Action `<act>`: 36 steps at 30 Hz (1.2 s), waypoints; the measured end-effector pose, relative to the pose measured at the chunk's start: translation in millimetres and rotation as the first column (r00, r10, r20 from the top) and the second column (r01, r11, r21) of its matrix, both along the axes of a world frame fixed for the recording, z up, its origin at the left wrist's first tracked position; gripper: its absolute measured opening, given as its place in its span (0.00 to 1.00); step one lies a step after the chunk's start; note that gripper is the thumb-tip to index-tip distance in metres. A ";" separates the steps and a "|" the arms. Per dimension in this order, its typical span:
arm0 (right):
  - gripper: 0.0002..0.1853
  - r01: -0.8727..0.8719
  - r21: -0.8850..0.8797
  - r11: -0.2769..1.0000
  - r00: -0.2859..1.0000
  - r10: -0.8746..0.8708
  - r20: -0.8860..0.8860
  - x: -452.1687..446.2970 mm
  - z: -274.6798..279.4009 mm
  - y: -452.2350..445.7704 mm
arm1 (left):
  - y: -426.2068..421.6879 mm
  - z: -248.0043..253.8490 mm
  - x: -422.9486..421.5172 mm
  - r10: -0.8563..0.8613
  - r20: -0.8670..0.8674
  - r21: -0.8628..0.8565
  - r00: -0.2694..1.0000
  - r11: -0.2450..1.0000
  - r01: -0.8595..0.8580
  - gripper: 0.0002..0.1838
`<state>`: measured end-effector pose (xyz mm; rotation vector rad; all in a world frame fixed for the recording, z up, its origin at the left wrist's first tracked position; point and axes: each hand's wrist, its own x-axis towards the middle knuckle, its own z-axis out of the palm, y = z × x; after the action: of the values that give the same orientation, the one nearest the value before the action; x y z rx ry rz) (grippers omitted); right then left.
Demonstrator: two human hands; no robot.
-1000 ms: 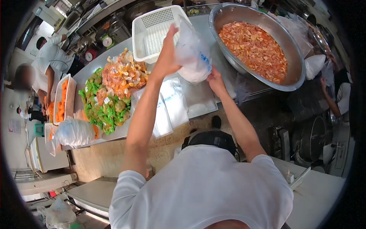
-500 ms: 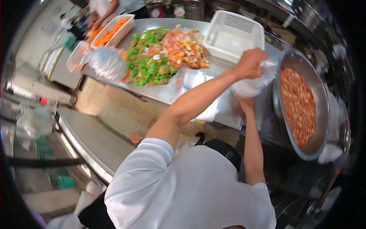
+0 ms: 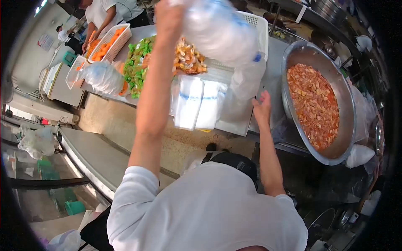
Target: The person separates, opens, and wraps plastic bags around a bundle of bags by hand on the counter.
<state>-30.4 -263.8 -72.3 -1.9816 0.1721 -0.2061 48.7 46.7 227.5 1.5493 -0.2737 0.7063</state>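
Observation:
My left hand (image 3: pixel 169 19) is raised over the far side of the table and closed on a large clear plastic bag (image 3: pixel 222 31), smeared by motion. What fills the bag cannot be made out. My right hand (image 3: pixel 262 106) is open with fingers apart, just above the table's near edge and touching nothing. Between my arms lie two stacks of flat white plastic bags (image 3: pixel 189 102). Behind the left forearm, partly hidden, are green-topped bundles (image 3: pixel 136 69) and a pile of orange-brown food pieces (image 3: pixel 190 58).
To the right stands a big metal basin (image 3: pixel 289 100) of chopped reddish meat (image 3: pixel 314 104). A white basket (image 3: pixel 261 25) sits behind the raised bag. At left are a basket of carrots (image 3: pixel 109 44), another filled plastic bag (image 3: pixel 102 77) and a co-worker (image 3: pixel 100 14) handling carrots.
My left hand has lifted the plastic bag up and to the left, away from the basin. My right hand has come off the bag and opened. The view has shifted slightly.

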 end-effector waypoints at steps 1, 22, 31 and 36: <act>0.29 0.046 0.189 0.981 0.995 -0.062 0.082 -10.2 21.1 1.4 | 26.8 -3.9 7.0 -0.020 0.004 -0.100 1.000 0.995 0.020 0.14; 0.23 -0.067 0.985 -0.159 0.376 0.911 0.172 2.6 97.4 241.3 | 76.9 -82.1 -249.0 0.175 -0.147 -0.193 0.974 0.960 -0.202 0.37; 0.23 -0.704 0.671 -0.234 0.147 0.876 0.460 8.5 108.2 360.0 | 139.6 -96.0 -254.8 0.048 -0.341 -0.814 0.939 0.485 -0.320 0.30; 0.25 -0.250 0.903 -0.350 0.034 0.929 0.369 29.3 230.2 461.3 | 264.7 -44.8 -217.9 0.298 -0.320 -0.605 0.899 0.666 -0.437 0.23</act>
<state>-1.1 197.5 158.0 -0.3893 -0.5830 1.3066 -169.2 311.4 182.7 0.9556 0.4375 0.8433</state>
